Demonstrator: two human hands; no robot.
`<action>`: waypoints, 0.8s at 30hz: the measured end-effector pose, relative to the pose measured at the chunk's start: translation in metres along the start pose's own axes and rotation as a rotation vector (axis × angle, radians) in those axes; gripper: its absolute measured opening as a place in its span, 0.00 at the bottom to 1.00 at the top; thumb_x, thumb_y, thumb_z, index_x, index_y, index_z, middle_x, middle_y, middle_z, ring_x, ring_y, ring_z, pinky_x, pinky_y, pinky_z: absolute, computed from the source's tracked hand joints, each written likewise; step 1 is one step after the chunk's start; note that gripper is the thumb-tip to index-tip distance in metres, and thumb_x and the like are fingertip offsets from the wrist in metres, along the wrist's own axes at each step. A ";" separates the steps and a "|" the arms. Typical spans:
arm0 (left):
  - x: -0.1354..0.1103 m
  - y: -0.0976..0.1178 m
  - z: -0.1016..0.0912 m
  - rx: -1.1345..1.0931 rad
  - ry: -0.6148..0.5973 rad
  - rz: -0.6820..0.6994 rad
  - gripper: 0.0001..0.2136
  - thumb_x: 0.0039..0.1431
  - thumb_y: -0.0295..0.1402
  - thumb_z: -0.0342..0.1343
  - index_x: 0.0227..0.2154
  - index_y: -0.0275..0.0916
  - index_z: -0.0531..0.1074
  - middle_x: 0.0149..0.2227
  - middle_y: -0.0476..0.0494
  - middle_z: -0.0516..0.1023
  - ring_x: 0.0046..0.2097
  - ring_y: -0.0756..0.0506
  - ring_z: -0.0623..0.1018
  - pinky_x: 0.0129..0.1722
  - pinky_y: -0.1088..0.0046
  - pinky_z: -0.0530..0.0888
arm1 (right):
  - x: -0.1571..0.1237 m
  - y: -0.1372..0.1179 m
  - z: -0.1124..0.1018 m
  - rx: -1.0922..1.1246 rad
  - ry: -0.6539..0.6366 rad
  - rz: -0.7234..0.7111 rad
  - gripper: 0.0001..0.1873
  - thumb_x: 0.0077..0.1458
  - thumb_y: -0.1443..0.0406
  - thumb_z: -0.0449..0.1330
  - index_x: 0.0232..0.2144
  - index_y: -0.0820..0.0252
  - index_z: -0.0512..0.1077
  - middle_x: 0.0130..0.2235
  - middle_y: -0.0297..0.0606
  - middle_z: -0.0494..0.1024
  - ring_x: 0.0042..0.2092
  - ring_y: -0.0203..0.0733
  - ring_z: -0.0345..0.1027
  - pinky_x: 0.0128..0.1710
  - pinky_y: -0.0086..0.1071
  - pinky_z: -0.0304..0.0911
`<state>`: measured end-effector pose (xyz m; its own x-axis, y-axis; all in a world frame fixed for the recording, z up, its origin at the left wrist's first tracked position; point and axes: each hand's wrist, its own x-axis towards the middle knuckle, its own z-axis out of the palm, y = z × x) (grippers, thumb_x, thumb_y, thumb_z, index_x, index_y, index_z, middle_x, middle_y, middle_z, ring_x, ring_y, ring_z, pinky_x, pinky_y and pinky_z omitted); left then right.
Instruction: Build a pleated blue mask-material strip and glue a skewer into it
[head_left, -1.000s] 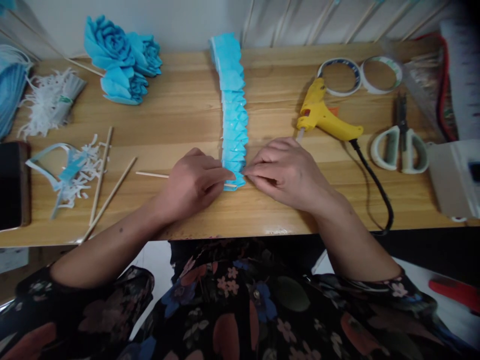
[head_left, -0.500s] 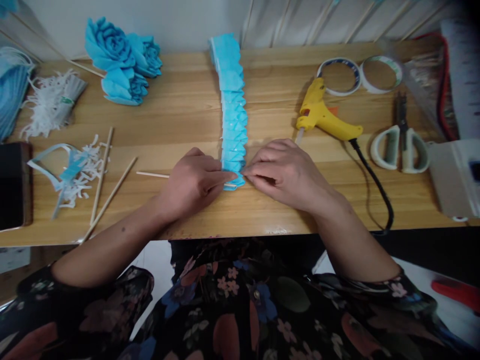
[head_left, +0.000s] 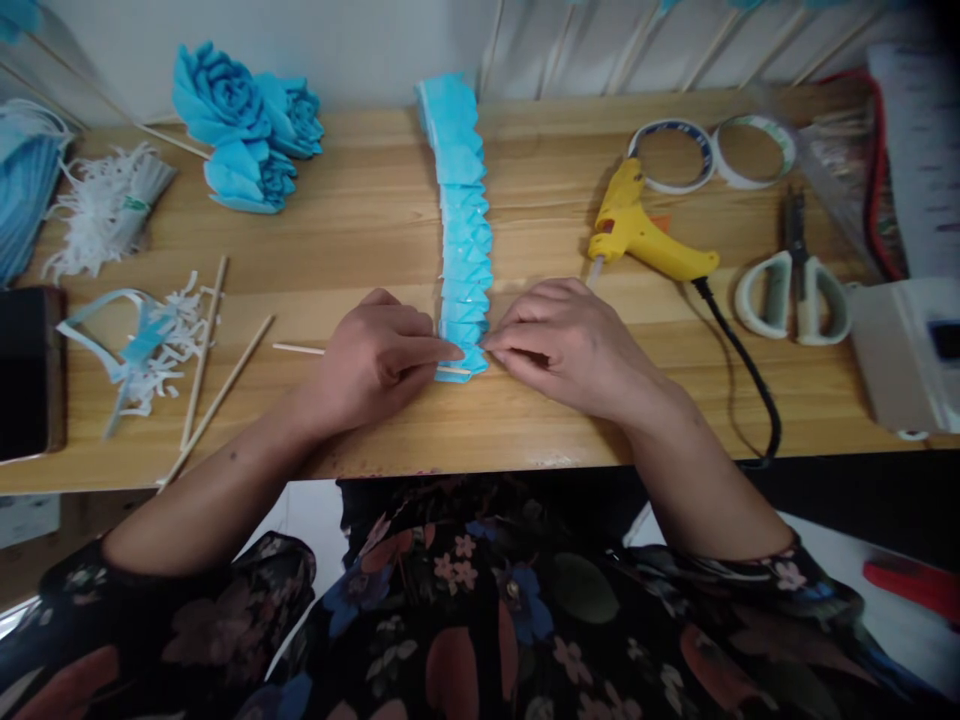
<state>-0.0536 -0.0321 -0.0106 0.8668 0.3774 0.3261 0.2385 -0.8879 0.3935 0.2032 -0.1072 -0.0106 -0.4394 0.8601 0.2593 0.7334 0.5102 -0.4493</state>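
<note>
A long blue pleated strip (head_left: 465,235) with pointed folds along its right edge runs away from me across the wooden table. A thin wooden stick (head_left: 300,349) passes under my left hand (head_left: 379,355), and its tip lies across the near end of the strip. That hand is closed round the stick, its index finger reaching onto the strip. My right hand (head_left: 559,335) pinches the right edge of the strip near the same end, thumb and fingertips together. A yellow glue gun (head_left: 652,240) lies beyond my right hand.
Blue flowers (head_left: 232,120) lie at the back left. Two loose sticks (head_left: 217,400), white scraps (head_left: 176,340) and a phone (head_left: 30,370) are on the left. On the right are tape rolls (head_left: 671,155), scissors (head_left: 795,280) and a pale box (head_left: 907,350).
My left hand has shifted slightly left, its index fingertip drawing back so that more of the stick's tip shows. My right hand stays at the strip's edge.
</note>
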 end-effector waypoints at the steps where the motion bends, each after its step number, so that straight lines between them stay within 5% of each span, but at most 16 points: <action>1: 0.000 0.000 0.000 0.009 -0.003 0.001 0.11 0.69 0.30 0.55 0.41 0.43 0.83 0.30 0.46 0.81 0.33 0.46 0.79 0.37 0.66 0.67 | 0.000 0.001 0.000 0.003 0.011 -0.008 0.14 0.68 0.66 0.58 0.34 0.54 0.82 0.36 0.37 0.82 0.42 0.44 0.72 0.48 0.41 0.58; 8: -0.001 0.002 -0.001 0.053 -0.059 -0.021 0.12 0.70 0.29 0.53 0.42 0.44 0.83 0.31 0.46 0.81 0.34 0.47 0.79 0.40 0.66 0.68 | -0.003 0.003 0.000 0.066 0.136 -0.082 0.12 0.69 0.63 0.59 0.37 0.53 0.83 0.34 0.35 0.81 0.38 0.41 0.70 0.46 0.41 0.58; 15: 0.000 0.002 -0.003 0.009 -0.089 -0.059 0.12 0.70 0.30 0.53 0.42 0.43 0.84 0.31 0.46 0.81 0.34 0.47 0.78 0.40 0.67 0.68 | -0.001 0.002 0.007 -0.048 0.020 -0.209 0.15 0.71 0.60 0.57 0.40 0.52 0.84 0.30 0.34 0.77 0.37 0.41 0.66 0.43 0.40 0.53; 24: 0.001 0.002 -0.007 -0.099 0.002 -0.307 0.14 0.65 0.28 0.51 0.36 0.40 0.84 0.28 0.48 0.81 0.31 0.49 0.77 0.38 0.69 0.69 | 0.001 0.000 0.007 -0.100 0.002 -0.222 0.16 0.72 0.61 0.57 0.36 0.53 0.84 0.29 0.34 0.78 0.35 0.40 0.65 0.42 0.39 0.51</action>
<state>-0.0557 -0.0319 -0.0032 0.7601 0.6241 0.1809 0.4445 -0.7025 0.5557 0.1997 -0.1066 -0.0166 -0.5941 0.7269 0.3443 0.6669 0.6845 -0.2945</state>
